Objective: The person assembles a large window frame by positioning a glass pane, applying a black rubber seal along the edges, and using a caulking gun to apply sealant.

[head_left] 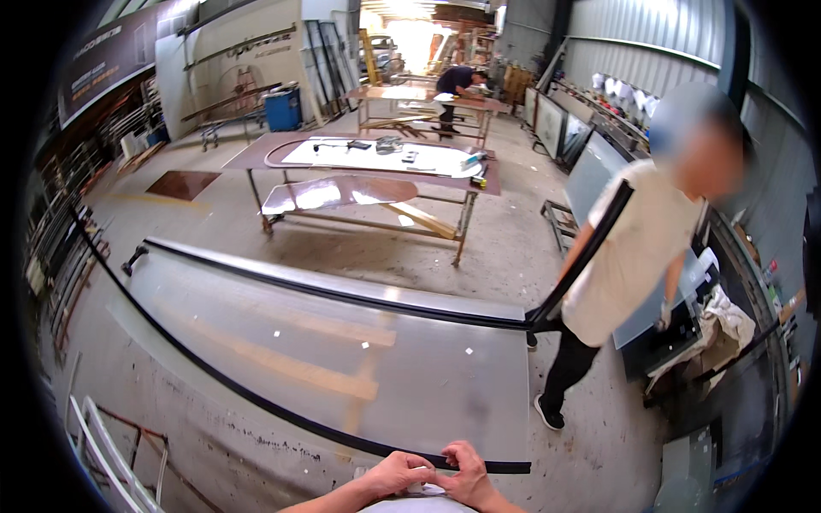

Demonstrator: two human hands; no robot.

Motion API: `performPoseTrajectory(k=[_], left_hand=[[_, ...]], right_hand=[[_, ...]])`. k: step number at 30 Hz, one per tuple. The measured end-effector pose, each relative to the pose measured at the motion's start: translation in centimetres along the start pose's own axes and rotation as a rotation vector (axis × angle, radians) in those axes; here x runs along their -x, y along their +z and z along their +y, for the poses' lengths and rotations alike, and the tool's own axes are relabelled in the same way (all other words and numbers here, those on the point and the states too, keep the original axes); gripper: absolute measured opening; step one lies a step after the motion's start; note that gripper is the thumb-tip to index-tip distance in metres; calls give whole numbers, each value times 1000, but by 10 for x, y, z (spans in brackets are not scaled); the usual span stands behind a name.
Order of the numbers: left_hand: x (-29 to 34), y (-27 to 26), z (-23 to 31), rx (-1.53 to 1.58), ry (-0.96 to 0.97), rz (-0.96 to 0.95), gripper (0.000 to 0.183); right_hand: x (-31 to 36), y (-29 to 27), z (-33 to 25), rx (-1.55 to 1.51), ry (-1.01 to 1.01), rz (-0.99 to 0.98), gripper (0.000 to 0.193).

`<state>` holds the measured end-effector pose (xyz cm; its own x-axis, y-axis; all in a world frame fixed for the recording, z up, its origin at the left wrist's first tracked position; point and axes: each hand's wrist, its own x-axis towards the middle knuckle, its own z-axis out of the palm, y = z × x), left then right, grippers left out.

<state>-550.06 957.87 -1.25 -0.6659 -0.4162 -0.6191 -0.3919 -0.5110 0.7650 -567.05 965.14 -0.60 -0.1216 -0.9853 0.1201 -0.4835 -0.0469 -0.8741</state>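
A large translucent panel (428, 385) lies before me, with small white squares on it. Along its near side runs a long black strip (282, 416), and another black strip (342, 297) follows the far side. At the near strip's right end, my left hand (396, 474) and my right hand (468, 479) meet close to my body, fingers bent and pinched together. Something small and pale seems to be between them, too hidden to name. Whether either hand touches the strip, I cannot tell.
A person (637, 248) stands at the right beside an upright, slanting black bar (590, 248). Beyond the panel is a work table (244, 156) with a white board and tools. Another person (457, 83) bends over a farther table. Metal rails (107, 445) stand at lower left.
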Motion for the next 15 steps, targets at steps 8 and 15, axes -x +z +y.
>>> performPoseTrajectory(k=[8,15], left_hand=[[4,-11,-17,136,125,-41,18],[-7,-55,-83,963,115,244,13]], right_hand=[[46,-12,80,-55,298,-38,35],[67,-25,182,770,-136,-138,64]])
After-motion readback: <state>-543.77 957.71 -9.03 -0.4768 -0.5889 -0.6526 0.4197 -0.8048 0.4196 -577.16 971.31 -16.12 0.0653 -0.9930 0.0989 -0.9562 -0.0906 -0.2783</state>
